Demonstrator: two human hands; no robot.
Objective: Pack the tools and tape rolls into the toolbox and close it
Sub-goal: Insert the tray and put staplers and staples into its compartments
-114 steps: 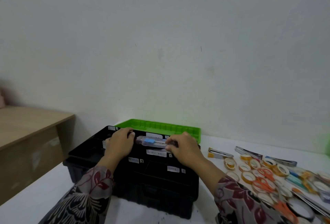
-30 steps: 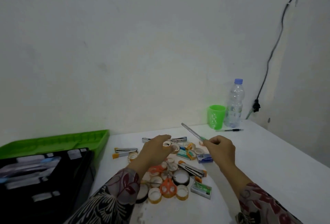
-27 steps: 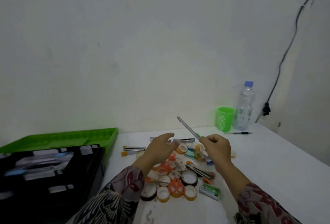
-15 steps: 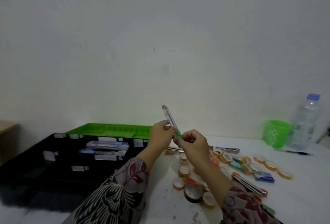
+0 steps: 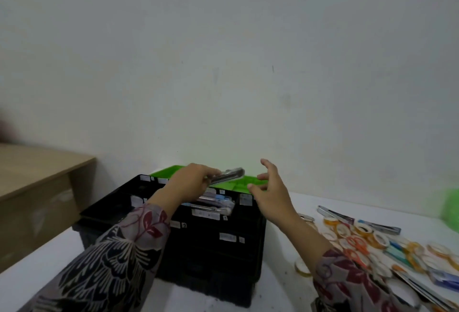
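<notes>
The black toolbox stands open on the white table, its green lid lying flat behind it. My left hand grips a slim clear utility knife above the box's back compartment, where similar slim tools lie. My right hand hovers beside the knife's tip with fingers spread and holds nothing. To the right on the table lie several tape rolls, orange scissors and metal staplers.
A wooden shelf stands left of the table. A blurred green cup sits at the right edge. One loose tape roll lies close to the toolbox's right side. The plain wall is just behind the lid.
Both hands carried the knife from the pile at the right over to the toolbox. My right hand has let go of it, and my left hand alone holds it now.
</notes>
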